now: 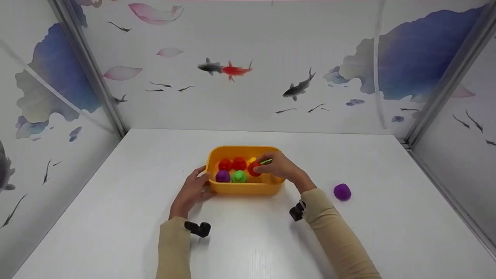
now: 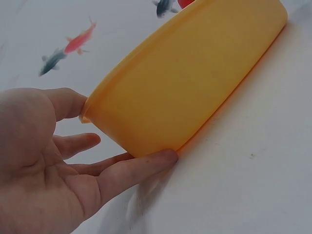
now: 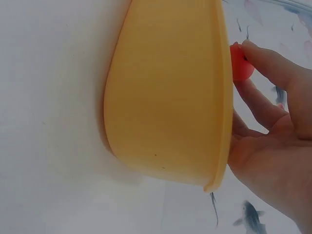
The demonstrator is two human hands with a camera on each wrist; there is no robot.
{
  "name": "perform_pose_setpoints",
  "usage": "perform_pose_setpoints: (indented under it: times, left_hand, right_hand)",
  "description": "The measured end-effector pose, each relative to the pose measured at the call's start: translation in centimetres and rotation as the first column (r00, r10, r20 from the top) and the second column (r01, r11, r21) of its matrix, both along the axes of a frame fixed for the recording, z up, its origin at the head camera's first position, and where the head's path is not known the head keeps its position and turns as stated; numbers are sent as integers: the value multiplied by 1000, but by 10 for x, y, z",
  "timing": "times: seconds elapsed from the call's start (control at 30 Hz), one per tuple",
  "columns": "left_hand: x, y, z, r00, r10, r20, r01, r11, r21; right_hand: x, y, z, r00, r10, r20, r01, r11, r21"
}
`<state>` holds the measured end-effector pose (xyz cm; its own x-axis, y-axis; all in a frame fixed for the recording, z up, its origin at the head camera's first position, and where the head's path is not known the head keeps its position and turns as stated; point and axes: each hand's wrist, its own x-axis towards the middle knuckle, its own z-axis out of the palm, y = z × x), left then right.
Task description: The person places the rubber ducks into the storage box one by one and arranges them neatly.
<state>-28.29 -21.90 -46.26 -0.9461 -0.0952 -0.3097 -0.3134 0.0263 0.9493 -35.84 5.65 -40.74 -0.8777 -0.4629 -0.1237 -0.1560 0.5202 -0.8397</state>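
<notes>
A yellow plastic basin [image 1: 248, 189] stands on the white table. My left hand [image 1: 193, 190] holds its left end, one finger at the rim and another along the bottom edge, as the left wrist view shows. Over the basin's right half, my right hand [image 1: 277, 166] pinches a small red ball [image 3: 242, 62] between thumb and fingers. A thin bright green strip [image 1: 266, 161] shows by these fingers; what it belongs to I cannot tell. Inside the basin lie two red balls [image 1: 239, 163], a purple ball [image 1: 223, 176], a green ball with a face [image 1: 239, 176] and a partly hidden yellow thing [image 1: 252, 159].
Another purple ball [image 1: 342, 192] lies on the table to the right of my right forearm. White panels [image 1: 248, 104] painted with fish and petals enclose the table at the back and both sides. A small black device [image 1: 198, 229] sits on each wrist.
</notes>
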Motion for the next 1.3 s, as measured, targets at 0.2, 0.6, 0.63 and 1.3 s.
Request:
perform_pose_setpoints:
  times: [0.2, 0.6, 0.63, 1.3]
  left_hand:
    - [-1, 0, 2, 1000, -4, -4, 4, 1000, -15]
    - [-2, -1, -2, 1000, 8, -5, -8, 1000, 9]
    - [-2, 0, -2, 1000, 9, -5, -9, 1000, 9]
    - [0, -2, -1, 1000, 9, -7, -9, 1000, 3]
  right_hand:
    - [-3, -5, -2, 1000, -15, 5, 15, 997, 80]
    - [-6, -13, -8, 1000, -2, 11, -1, 972, 236]
    - [-6, -14, -8, 1000, -4, 8, 2, 972, 236]
    - [8, -3, 1, 1000, 25, -7, -24, 993, 114]
